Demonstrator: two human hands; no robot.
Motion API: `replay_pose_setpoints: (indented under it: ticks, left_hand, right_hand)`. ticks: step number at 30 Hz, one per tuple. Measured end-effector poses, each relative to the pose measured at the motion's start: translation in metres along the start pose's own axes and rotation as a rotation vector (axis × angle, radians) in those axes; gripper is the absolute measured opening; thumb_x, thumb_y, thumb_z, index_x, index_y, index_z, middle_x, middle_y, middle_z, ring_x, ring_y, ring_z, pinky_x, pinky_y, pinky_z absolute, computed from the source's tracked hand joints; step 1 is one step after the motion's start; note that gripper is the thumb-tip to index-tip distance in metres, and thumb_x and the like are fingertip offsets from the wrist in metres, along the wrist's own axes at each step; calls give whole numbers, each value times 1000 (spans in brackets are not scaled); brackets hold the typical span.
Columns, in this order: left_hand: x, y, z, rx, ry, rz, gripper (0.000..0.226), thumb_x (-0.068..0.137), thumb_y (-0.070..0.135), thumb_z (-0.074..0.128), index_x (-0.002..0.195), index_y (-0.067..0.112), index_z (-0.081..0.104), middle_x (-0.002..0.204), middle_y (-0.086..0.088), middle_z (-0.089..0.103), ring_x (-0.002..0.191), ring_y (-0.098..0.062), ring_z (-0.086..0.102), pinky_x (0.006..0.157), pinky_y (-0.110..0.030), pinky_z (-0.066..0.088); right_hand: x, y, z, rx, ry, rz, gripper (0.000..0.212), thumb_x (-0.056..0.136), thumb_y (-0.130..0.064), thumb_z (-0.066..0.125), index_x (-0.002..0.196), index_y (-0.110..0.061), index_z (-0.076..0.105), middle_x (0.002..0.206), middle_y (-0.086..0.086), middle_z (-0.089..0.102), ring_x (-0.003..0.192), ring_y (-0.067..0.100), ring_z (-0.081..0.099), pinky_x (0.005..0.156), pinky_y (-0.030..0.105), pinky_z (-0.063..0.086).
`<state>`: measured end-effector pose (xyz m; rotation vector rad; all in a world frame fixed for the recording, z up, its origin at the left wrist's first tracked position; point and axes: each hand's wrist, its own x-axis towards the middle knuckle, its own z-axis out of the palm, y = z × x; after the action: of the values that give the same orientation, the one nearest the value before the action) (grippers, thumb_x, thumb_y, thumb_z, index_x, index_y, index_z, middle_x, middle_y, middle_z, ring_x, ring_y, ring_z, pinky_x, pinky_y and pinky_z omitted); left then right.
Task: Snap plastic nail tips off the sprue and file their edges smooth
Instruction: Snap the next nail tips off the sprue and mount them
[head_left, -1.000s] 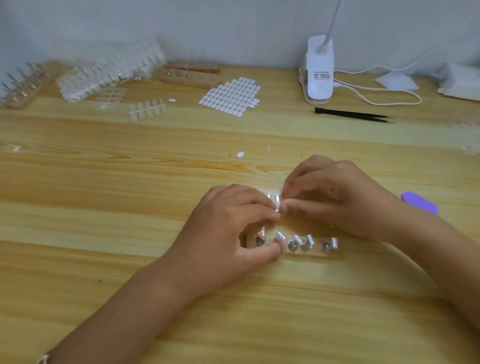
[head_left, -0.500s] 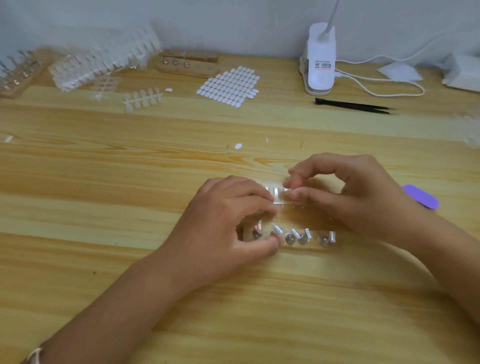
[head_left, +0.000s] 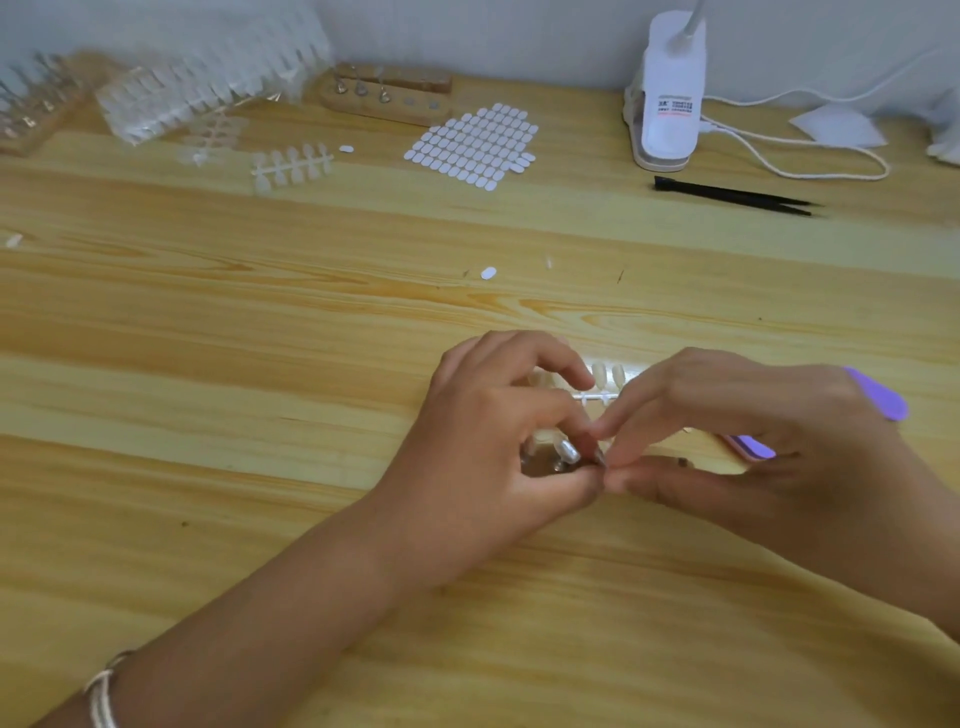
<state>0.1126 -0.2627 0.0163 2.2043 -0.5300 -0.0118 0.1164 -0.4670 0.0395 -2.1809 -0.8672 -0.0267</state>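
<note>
Curling inward, the left hand (head_left: 498, 447) and right hand (head_left: 753, 436) meet fingertip to fingertip on the near counter (head_left: 260, 364); whether they pinch anything cannot be told. The sprue (head_left: 597, 397) lies just beyond them, the purple file (head_left: 883, 397) under the right hand.

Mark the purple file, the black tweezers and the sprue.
purple file (head_left: 880, 396): head view, far rounded end.
black tweezers (head_left: 732, 196): head view, middle.
sprue (head_left: 597, 397): head view, bare stem.

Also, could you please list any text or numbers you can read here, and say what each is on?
Label on the white lamp base: a few lines of dark print and one reddish line, all too blurred to read.
No other text is visible.
</note>
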Motion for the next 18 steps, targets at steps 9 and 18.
replay_pose_setpoints:
  ticks: [9, 18]
  left_hand:
    - [2, 0, -3, -53, -40, -24, 11, 70, 29, 81, 78, 22, 78, 107, 14, 61, 119, -5, 49, 107, -33, 26]
    - [2, 2, -3, -45, -28, -63, 13, 68, 23, 87, 75, 24, 77, 105, 13, 62, 113, -6, 52, 105, -30, 27]
  right_hand:
    - [-3, -3, 6, 26, 51, 94, 32, 72, -33, 86, 96, -22, 70, 93, -19, 72, 94, 0, 69, 83, 19, 51]
    - [-7, -2, 13, -13, 89, 92, 29, 72, -28, 83, 97, -20, 71, 96, -13, 69, 94, -1, 68, 84, 19, 54]
